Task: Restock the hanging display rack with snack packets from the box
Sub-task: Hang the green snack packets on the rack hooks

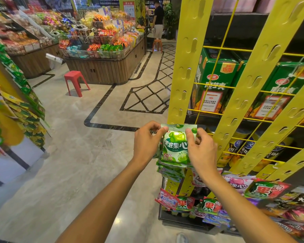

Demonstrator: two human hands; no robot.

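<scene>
A green snack packet (175, 146) with white lettering is held up against the lower part of the leftmost yellow hanging strip (184, 71). My left hand (147, 141) pinches its top left corner, and my right hand (200, 149) pinches its top right corner. The packet's hang hole sits right at the strip. Beneath it hang several more green packets (168, 171) on the same strip. Other yellow strips (251, 95) to the right show bare hooks higher up. Red, green and pink packets (265, 190) hang lower right. The box is not in view.
Behind the yellow wire grid (235, 118) stand green cartons (216, 81) and cans. A red stool (75, 81) is on the tiled floor ahead, before wooden snack counters (102, 67). A person (158, 20) stands far back. Another packet rack (16, 95) is at my left.
</scene>
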